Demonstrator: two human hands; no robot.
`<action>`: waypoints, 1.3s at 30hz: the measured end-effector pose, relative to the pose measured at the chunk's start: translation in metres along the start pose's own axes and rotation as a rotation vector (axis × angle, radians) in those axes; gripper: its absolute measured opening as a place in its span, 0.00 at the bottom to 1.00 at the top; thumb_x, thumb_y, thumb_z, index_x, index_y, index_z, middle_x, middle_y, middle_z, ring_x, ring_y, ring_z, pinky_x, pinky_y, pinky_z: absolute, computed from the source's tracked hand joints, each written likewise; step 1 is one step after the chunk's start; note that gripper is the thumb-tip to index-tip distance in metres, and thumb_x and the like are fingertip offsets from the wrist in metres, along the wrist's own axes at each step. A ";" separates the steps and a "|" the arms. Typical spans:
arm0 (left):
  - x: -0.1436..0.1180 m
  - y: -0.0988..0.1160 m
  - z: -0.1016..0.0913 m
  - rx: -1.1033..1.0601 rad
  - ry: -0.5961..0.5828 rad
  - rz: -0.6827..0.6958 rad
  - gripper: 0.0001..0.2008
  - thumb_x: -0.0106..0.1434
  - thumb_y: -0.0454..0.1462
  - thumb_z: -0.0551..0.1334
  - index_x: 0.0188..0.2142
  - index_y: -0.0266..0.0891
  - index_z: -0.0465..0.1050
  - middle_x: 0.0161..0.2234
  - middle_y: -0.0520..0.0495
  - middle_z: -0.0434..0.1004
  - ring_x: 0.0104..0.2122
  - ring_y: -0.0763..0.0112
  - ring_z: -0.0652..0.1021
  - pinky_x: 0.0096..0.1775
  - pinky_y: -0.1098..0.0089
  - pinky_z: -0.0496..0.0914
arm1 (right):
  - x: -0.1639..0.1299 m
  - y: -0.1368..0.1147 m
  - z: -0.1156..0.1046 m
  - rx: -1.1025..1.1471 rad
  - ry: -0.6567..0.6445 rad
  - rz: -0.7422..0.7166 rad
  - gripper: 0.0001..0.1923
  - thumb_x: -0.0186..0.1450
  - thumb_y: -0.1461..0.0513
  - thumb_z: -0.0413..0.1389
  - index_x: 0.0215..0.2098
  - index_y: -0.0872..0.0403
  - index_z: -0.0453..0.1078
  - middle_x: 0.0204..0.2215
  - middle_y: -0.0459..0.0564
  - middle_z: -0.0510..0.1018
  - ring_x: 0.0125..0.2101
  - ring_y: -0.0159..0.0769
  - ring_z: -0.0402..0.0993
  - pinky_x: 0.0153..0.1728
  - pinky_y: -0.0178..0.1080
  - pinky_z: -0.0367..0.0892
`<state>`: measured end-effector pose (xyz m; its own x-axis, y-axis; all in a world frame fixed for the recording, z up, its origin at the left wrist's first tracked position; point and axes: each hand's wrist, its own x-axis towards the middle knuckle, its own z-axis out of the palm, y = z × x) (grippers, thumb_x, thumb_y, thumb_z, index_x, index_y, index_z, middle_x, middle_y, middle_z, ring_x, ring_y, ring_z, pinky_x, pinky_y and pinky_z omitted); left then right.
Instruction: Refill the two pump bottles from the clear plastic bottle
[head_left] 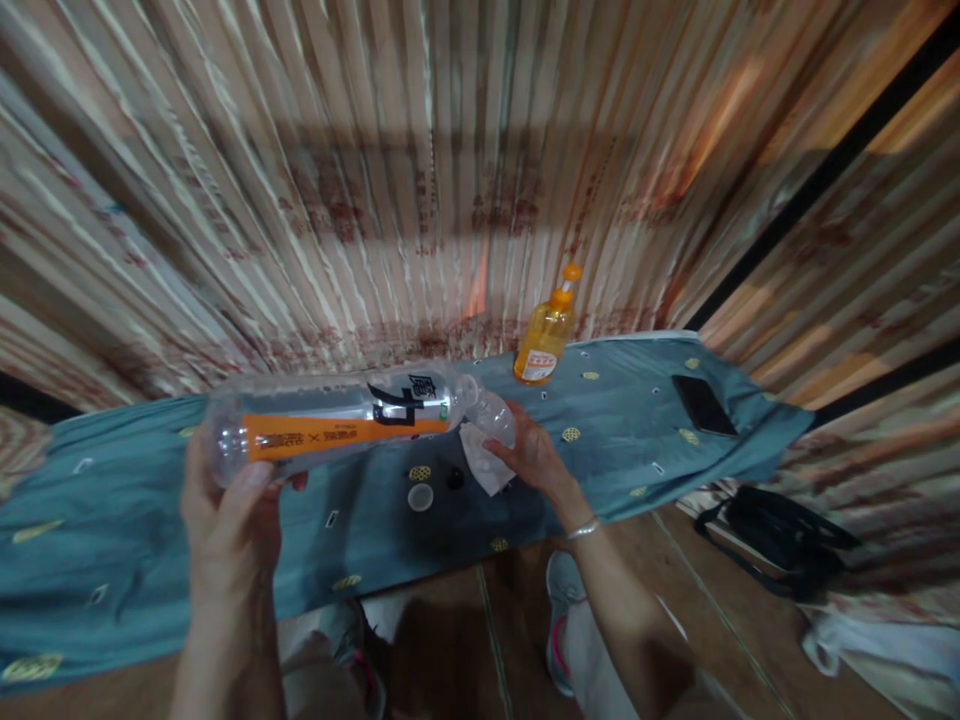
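Left hand [225, 515], at about 8 o'clock in the view, fingers clamped round the base of a clear bottle [337, 420] with an orange label, held horizontally above the blue cloth [112, 540] (neck pointing toward 3 o'clock). Below the neck lie a white cap [420, 497] and a dark cap [454, 478]. Right hand [532, 455], near centre, fingers curled round a small clear cup [496, 416] at the bottle's mouth, over a white tissue [484, 462]. At 1 o'clock stands an orange bottle [546, 335]; at 3 o'clock lies a black phone [703, 404].
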<state>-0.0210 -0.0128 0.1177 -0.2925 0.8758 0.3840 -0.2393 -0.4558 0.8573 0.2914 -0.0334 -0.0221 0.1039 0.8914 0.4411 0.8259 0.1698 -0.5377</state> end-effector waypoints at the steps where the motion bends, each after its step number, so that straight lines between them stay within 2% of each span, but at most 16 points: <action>1: 0.000 0.000 0.000 -0.001 -0.002 -0.005 0.24 0.39 0.42 0.76 0.39 0.44 0.81 0.32 0.50 0.75 0.25 0.70 0.72 0.18 0.74 0.65 | 0.000 0.000 0.001 0.001 0.002 -0.003 0.33 0.66 0.52 0.64 0.64 0.56 0.61 0.54 0.65 0.80 0.53 0.54 0.81 0.51 0.56 0.79; 6: -0.001 0.002 0.000 0.015 0.035 -0.039 0.25 0.38 0.41 0.76 0.40 0.47 0.82 0.33 0.49 0.75 0.25 0.68 0.73 0.18 0.73 0.67 | 0.001 -0.002 0.006 -0.007 0.045 0.004 0.31 0.67 0.54 0.63 0.63 0.53 0.62 0.55 0.63 0.80 0.54 0.52 0.80 0.54 0.56 0.78; 14: 0.000 -0.001 -0.007 0.005 0.059 -0.045 0.28 0.37 0.43 0.78 0.41 0.45 0.83 0.34 0.49 0.77 0.25 0.69 0.73 0.18 0.73 0.68 | -0.001 -0.001 0.011 -0.069 0.094 -0.051 0.30 0.67 0.56 0.63 0.63 0.54 0.62 0.53 0.63 0.81 0.52 0.52 0.82 0.53 0.53 0.79; 18: 0.001 -0.003 -0.009 0.003 0.046 -0.037 0.29 0.37 0.45 0.79 0.41 0.41 0.83 0.34 0.48 0.77 0.26 0.71 0.73 0.18 0.75 0.68 | -0.002 0.001 0.014 -0.079 0.089 -0.066 0.30 0.68 0.55 0.61 0.63 0.57 0.61 0.54 0.67 0.80 0.54 0.53 0.80 0.55 0.53 0.77; 22: 0.003 -0.003 -0.007 -0.004 0.035 -0.058 0.29 0.36 0.45 0.79 0.40 0.41 0.82 0.33 0.50 0.76 0.25 0.71 0.73 0.18 0.75 0.69 | -0.002 0.001 0.015 -0.071 0.085 -0.039 0.31 0.68 0.53 0.60 0.64 0.57 0.61 0.55 0.66 0.79 0.54 0.56 0.80 0.53 0.56 0.78; 26: 0.003 -0.003 -0.006 -0.008 0.034 -0.058 0.29 0.36 0.45 0.79 0.40 0.41 0.82 0.33 0.51 0.76 0.24 0.72 0.73 0.18 0.74 0.69 | -0.001 -0.001 0.013 -0.080 0.067 -0.047 0.29 0.67 0.55 0.61 0.63 0.57 0.62 0.54 0.66 0.80 0.52 0.55 0.81 0.53 0.55 0.78; 32: 0.002 -0.001 -0.004 -0.006 0.038 -0.058 0.30 0.35 0.45 0.80 0.40 0.41 0.83 0.32 0.51 0.76 0.24 0.72 0.72 0.18 0.75 0.68 | 0.000 -0.001 0.014 -0.067 0.088 -0.047 0.30 0.67 0.57 0.61 0.64 0.57 0.61 0.54 0.66 0.80 0.54 0.54 0.80 0.54 0.56 0.77; 39: 0.003 -0.002 -0.004 0.010 0.025 -0.076 0.24 0.37 0.45 0.78 0.35 0.42 0.83 0.32 0.51 0.75 0.25 0.72 0.72 0.18 0.74 0.69 | 0.002 -0.004 0.012 -0.022 0.082 -0.022 0.31 0.64 0.59 0.63 0.63 0.56 0.61 0.53 0.63 0.81 0.51 0.54 0.81 0.52 0.55 0.78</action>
<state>-0.0251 -0.0102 0.1157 -0.2966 0.9037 0.3088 -0.2530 -0.3862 0.8871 0.2818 -0.0270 -0.0283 0.1297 0.8501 0.5104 0.8405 0.1788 -0.5114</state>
